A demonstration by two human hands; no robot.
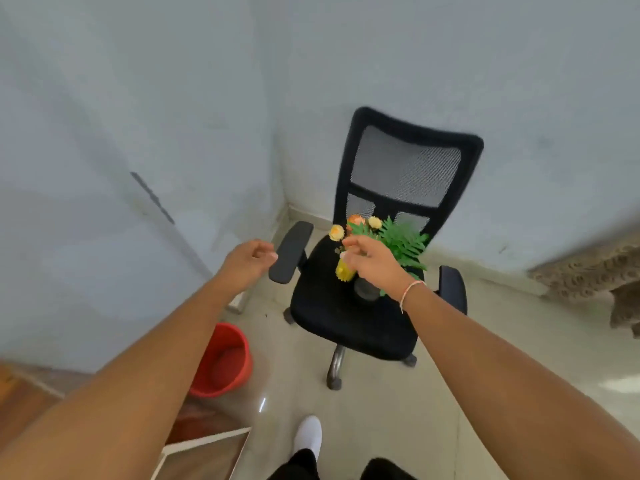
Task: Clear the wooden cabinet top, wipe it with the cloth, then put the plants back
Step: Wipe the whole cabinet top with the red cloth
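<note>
Two plants stand on the seat of a black office chair (332, 317). One is a yellow pot with orange and yellow flowers (344, 270); the other is a dark pot with a green fern (403, 242). My right hand (372, 263) hovers over the yellow pot, its curled fingertips at the flower stems. Whether it holds them is hidden behind the hand. My left hand (251, 259) hangs loosely curled and holds nothing, just left of the chair's left armrest (291, 252). A corner of the wooden cabinet top (20, 403) shows at the lower left.
A red bucket (225, 362) stands on the tiled floor left of the chair. The chair sits in a corner between two pale walls. A patterned fabric (595, 271) lies at the right edge. My white shoe (308, 436) is below.
</note>
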